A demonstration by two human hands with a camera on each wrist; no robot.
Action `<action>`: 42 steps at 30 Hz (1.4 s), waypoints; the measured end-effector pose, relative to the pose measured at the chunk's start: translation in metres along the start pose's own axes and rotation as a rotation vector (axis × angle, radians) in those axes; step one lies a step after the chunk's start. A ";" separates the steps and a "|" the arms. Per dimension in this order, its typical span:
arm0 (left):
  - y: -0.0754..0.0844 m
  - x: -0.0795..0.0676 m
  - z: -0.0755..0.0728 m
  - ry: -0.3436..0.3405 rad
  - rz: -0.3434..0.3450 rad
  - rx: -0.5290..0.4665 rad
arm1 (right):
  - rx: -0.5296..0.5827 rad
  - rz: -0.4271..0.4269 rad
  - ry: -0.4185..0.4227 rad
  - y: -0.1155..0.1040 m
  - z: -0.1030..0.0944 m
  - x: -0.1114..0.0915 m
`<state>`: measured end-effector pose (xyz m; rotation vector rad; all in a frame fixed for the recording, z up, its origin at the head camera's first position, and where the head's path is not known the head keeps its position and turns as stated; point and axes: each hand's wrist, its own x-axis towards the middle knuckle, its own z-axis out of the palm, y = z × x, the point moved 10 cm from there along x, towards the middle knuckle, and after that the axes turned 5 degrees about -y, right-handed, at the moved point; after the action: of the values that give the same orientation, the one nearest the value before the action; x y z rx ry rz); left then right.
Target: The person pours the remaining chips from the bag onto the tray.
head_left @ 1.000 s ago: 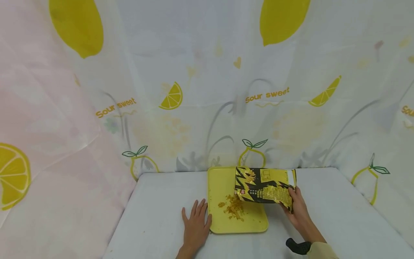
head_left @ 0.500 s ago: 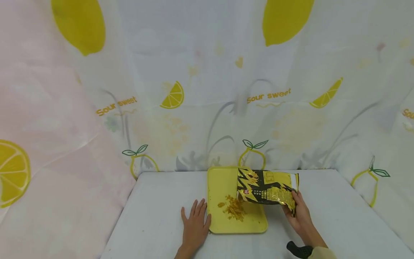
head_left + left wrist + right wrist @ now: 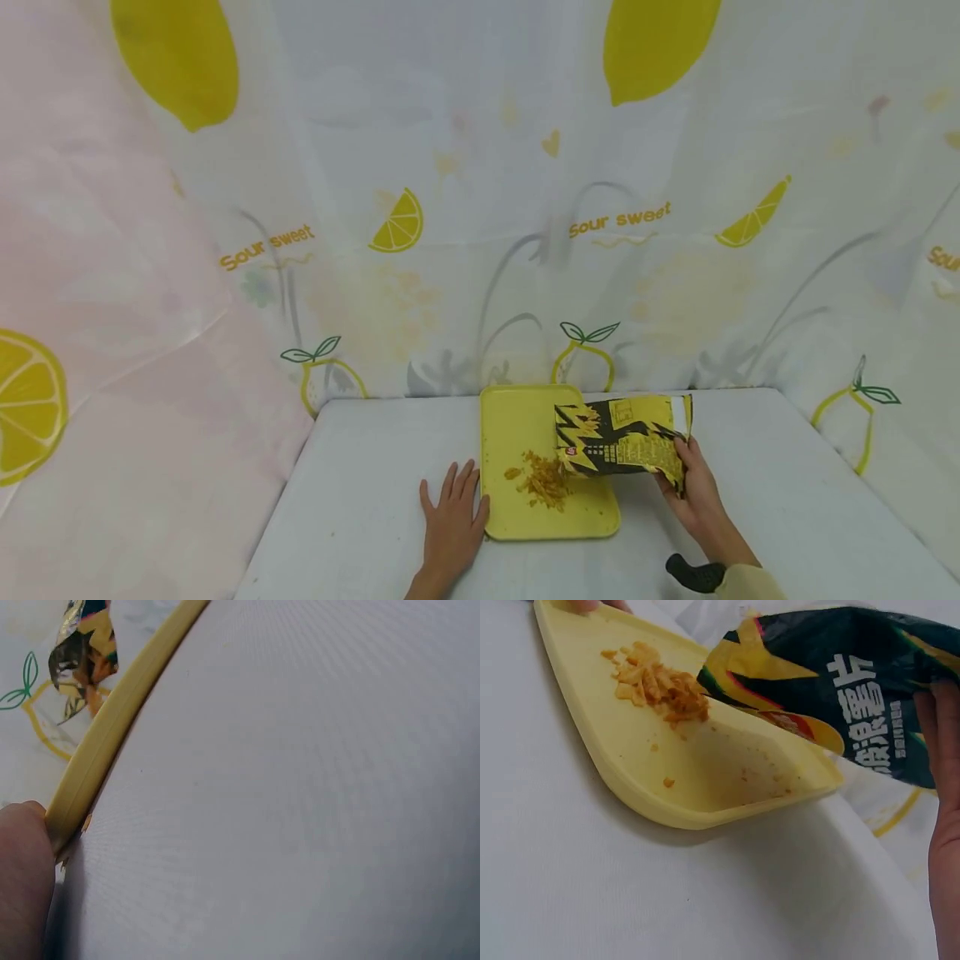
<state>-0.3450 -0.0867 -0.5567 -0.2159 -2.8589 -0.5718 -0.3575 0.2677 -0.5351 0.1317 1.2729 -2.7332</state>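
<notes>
My right hand [image 3: 701, 498] grips a yellow-and-black potato chip bag [image 3: 622, 433] by its right end. The bag lies roughly level over the right part of a yellow tray [image 3: 510, 417], its left end beside a small heap of broken potato chips [image 3: 545, 481]. In the right wrist view the bag's dark printed side [image 3: 810, 682] shows, with fingers against it. Whether chips are still inside is hidden. My left hand [image 3: 452, 529] rests with spread fingers at the tray's left edge; in the left wrist view a digit [image 3: 24, 862] touches the rim [image 3: 112, 727].
A white-covered table [image 3: 360, 492] carries the tray. Crumbs [image 3: 669, 782] are scattered on the tray near its corner. Behind the table hangs a lemon-print curtain [image 3: 465, 292], with a pinkish cloth side [image 3: 135, 292] at the left.
The bag has shifted slightly right and its left end has come a little lower, with the right hand still holding it. My left hand and the tray stay nearly in place.
</notes>
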 end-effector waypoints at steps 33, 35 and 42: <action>-0.001 0.000 0.005 0.013 0.002 0.001 | -0.097 -0.052 -0.005 -0.010 0.010 -0.001; -0.001 0.000 0.006 0.001 -0.003 -0.001 | -0.095 -0.075 -0.015 -0.013 0.012 0.000; -0.002 0.000 0.005 0.005 -0.007 -0.007 | -0.044 -0.074 -0.022 -0.013 0.012 0.000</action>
<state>-0.3462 -0.0861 -0.5621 -0.2049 -2.8539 -0.5834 -0.3593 0.2670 -0.5176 0.0511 1.3577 -2.7575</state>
